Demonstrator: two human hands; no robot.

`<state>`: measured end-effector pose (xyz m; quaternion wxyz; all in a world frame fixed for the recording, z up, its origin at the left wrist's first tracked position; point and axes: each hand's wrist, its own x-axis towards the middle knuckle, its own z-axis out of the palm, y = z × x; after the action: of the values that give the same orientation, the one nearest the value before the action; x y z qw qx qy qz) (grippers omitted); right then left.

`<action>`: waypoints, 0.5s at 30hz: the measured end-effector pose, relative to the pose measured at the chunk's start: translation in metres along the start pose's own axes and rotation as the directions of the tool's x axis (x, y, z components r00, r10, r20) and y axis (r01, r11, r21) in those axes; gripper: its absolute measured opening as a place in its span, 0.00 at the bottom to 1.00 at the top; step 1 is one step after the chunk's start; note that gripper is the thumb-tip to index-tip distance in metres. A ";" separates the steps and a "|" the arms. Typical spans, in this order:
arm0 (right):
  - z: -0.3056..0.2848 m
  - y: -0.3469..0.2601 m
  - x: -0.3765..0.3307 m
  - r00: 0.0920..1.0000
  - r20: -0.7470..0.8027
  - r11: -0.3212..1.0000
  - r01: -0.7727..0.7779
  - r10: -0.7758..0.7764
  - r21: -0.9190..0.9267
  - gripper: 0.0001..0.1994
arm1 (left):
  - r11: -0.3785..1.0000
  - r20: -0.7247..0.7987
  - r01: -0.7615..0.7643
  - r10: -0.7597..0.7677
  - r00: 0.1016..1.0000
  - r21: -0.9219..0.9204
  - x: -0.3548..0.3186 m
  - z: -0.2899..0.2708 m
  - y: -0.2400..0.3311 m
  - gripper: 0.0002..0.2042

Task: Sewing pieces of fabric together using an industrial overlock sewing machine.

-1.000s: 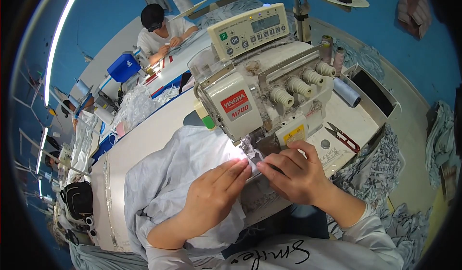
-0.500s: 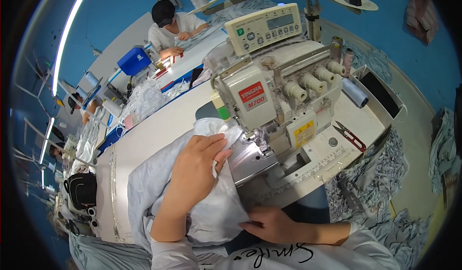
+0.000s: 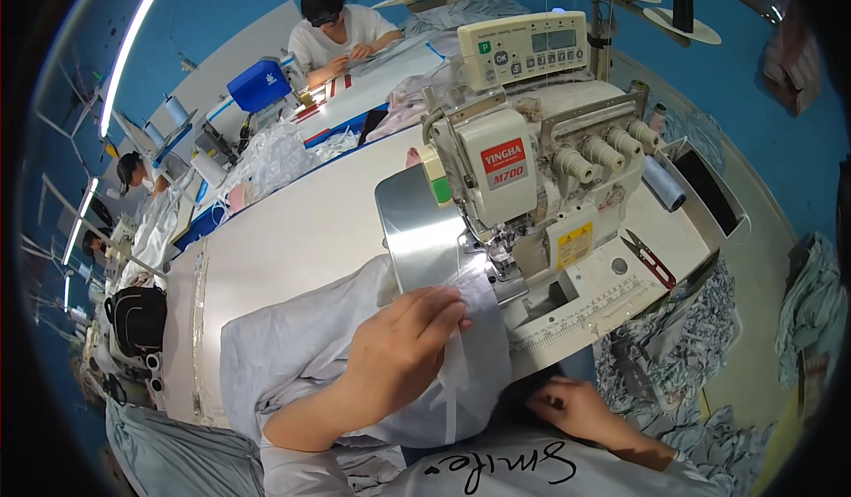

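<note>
My left hand (image 3: 403,342) lies over a light grey fabric piece (image 3: 301,337), its fingers pressed together and pinching the cloth just in front of the presser foot (image 3: 503,262). The cloth's leading edge reaches the needle area of a white overlock sewing machine (image 3: 567,156); a paler strip runs down it toward my lap. Below the table's front edge, my right hand (image 3: 576,408) is apart from the cloth. Its fingers are loosely curled, and nothing shows in them.
Red-handled thread snips (image 3: 650,258) lie on the table right of the machine, near a blue thread spool (image 3: 663,184) and a tray (image 3: 700,182). Crumpled patterned fabric (image 3: 678,337) hangs at the right. Across the table, a co-worker (image 3: 341,31) handles cloth.
The cloth has shifted right and toward me, baring the shiny metal plate left of the needle. My left hand moved with it. My right hand let go of the cloth's lower edge and moved right.
</note>
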<state>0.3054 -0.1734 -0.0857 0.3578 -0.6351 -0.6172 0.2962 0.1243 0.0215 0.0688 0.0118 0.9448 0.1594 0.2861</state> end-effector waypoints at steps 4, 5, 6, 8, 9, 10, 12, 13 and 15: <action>-0.011 -0.070 0.036 0.913 -0.232 0.712 -0.083 0.334 0.698 0.13 | 0.998 0.030 -0.067 0.067 0.997 0.013 -0.003 0.004 -0.005 0.16; -0.013 -0.075 0.050 0.914 -0.232 0.710 -0.082 0.334 0.700 0.13 | 0.998 0.032 -0.068 0.067 0.997 0.015 -0.004 0.004 -0.005 0.16; -0.015 -0.076 0.063 0.949 -0.038 0.597 -0.165 0.312 0.785 0.14 | 0.997 0.047 -0.080 0.079 0.996 0.016 -0.002 0.006 -0.004 0.18; -0.020 -0.070 0.076 0.939 0.263 0.503 -0.342 0.223 0.794 0.10 | 0.995 0.063 -0.096 0.095 0.994 0.018 0.003 0.008 -0.001 0.20; -0.018 -0.065 0.075 0.940 0.259 0.502 -0.339 0.222 0.796 0.10 | 0.997 0.050 -0.076 0.075 0.996 0.012 0.006 0.010 0.001 0.18; -0.014 -0.062 0.073 0.944 0.220 0.486 -0.317 0.247 0.815 0.08 | 0.998 0.035 -0.055 0.055 0.998 0.005 0.008 0.012 0.003 0.16; -0.015 -0.058 0.070 0.944 0.187 0.469 -0.299 0.271 0.831 0.07 | 0.998 0.028 -0.055 0.055 0.998 -0.005 0.011 0.014 0.004 0.16; -0.020 -0.058 0.069 0.941 0.142 0.487 -0.283 0.308 0.826 0.07 | 0.998 0.019 -0.057 0.057 0.998 -0.018 0.012 0.015 0.005 0.17; -0.027 -0.057 0.068 0.934 0.097 0.505 -0.272 0.344 0.819 0.08 | 0.999 0.026 -0.051 0.051 0.998 -0.014 0.014 0.016 0.007 0.18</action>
<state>0.2991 -0.1089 -0.0187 0.5766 -0.5054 -0.2705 0.5822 0.1463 0.0209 0.0640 0.0129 0.9521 0.1332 0.2751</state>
